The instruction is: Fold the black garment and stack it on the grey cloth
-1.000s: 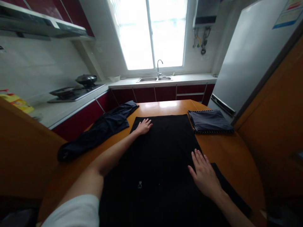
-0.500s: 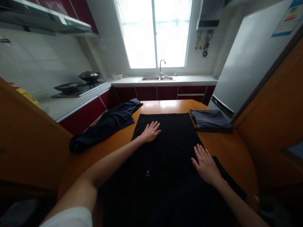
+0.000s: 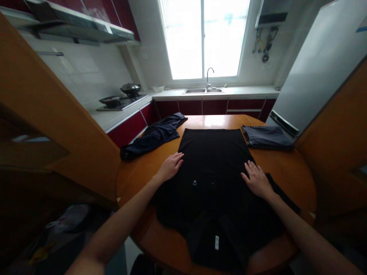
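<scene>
Black shirt (image 3: 215, 152) lies spread over the middle of a rounded wooden table (image 3: 286, 170), its straight hem a little short of the tabletop's far edge. Next in size is a crumpled navy garment (image 3: 155, 133), stretched slantwise along the tabletop's left far edge, apart from the shirt. At the right far edge sits a folded grey cloth (image 3: 268, 135) with dark trim, just beside the shirt's hem end. One sleeve (image 3: 281, 196) of the shirt angles toward the right edge, partly behind a forearm. Its collar (image 3: 197, 236) reaches the near edge. Left hand (image 3: 170, 167) rests palm down on the shirt's left side, fingers almost straight and close together, gripping nothing. Right hand (image 3: 256, 179) lies flat on the opposite side, fingers slightly spread, also gripping nothing. Inside the collar shows a pale label (image 3: 217, 242); smallest, a light emblem (image 3: 195, 183) marks the chest.
</scene>
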A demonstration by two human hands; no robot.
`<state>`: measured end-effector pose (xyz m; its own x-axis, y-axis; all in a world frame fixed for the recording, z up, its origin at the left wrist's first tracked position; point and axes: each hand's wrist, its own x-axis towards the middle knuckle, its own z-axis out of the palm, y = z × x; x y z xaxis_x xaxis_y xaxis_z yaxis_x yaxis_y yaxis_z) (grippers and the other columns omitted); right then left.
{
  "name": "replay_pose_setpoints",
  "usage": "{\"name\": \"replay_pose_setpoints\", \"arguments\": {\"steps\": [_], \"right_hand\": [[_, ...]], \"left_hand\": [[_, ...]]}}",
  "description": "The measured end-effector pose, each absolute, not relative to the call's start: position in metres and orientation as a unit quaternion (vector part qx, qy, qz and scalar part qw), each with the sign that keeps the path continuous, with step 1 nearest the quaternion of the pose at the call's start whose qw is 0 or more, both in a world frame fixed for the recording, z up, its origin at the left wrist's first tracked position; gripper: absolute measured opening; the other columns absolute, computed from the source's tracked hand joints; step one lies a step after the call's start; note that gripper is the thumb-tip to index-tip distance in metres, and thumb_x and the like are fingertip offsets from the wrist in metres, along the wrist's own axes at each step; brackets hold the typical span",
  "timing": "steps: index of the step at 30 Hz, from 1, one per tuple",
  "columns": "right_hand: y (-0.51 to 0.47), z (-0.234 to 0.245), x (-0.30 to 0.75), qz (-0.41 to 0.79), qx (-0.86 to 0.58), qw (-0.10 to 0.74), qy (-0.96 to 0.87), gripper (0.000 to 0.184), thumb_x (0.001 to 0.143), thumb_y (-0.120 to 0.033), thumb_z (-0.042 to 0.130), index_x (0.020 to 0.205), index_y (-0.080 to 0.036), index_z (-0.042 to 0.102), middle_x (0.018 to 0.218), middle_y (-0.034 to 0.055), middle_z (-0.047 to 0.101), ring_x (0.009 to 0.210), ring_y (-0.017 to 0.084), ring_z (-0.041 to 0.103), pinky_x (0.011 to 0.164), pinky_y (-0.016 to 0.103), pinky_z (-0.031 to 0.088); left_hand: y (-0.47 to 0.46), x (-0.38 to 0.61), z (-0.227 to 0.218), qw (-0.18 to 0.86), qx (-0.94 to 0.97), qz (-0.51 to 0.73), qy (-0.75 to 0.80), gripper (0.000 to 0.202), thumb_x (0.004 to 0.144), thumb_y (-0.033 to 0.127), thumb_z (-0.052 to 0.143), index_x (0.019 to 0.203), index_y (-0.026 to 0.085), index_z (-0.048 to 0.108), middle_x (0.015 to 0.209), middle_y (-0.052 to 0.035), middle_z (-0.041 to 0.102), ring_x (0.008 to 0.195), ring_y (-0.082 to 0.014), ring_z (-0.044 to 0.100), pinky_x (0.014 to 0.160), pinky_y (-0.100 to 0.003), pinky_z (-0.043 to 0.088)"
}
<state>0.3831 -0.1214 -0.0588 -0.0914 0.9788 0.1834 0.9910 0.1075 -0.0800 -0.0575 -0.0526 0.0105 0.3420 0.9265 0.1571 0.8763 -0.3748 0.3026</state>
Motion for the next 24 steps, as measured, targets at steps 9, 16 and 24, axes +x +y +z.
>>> {"name": "replay_pose_setpoints", "arguments": {"steps": [9,16,24], "right_hand": [[-0.117,-0.073,0.391,-0.032,-0.657,0.114,-0.744,0.068,0.098,-0.047,0.028,0.147,-0.003,0.045,0.156,0.0202,0.039,0.146,0.029,0.033,0.119,0.048,0.025],[-0.117,-0.076,0.393,-0.039,-0.658,0.121,-0.743,0.067,0.097,-0.045,0.028,0.144,-0.002,0.048,0.154,0.0203,0.042,0.145,0.03,0.036,0.119,0.048,0.026],[-0.116,-0.08,0.394,-0.042,-0.653,0.128,-0.746,0.066,0.098,-0.046,0.029,0.144,-0.003,0.049,0.154,0.0197,0.043,0.145,0.029,0.036,0.119,0.048,0.026]], "left_hand": [[-0.13,-0.116,-0.033,0.028,0.709,0.151,0.689,0.058,0.097,0.048,0.043,0.148,0.02,0.043,0.151,-0.0108,0.048,0.141,-0.0265,0.042,0.118,-0.041,0.033],[-0.144,-0.129,-0.042,-0.004,0.693,0.113,0.712,0.061,0.098,0.046,0.041,0.153,0.02,0.036,0.154,-0.0133,0.044,0.144,-0.0296,0.038,0.118,-0.045,0.03],[-0.086,-0.074,-0.018,0.023,0.764,0.103,0.636,0.067,0.099,0.043,0.036,0.157,0.012,0.025,0.165,-0.0138,0.019,0.153,-0.0264,0.014,0.123,-0.042,0.018]]}}
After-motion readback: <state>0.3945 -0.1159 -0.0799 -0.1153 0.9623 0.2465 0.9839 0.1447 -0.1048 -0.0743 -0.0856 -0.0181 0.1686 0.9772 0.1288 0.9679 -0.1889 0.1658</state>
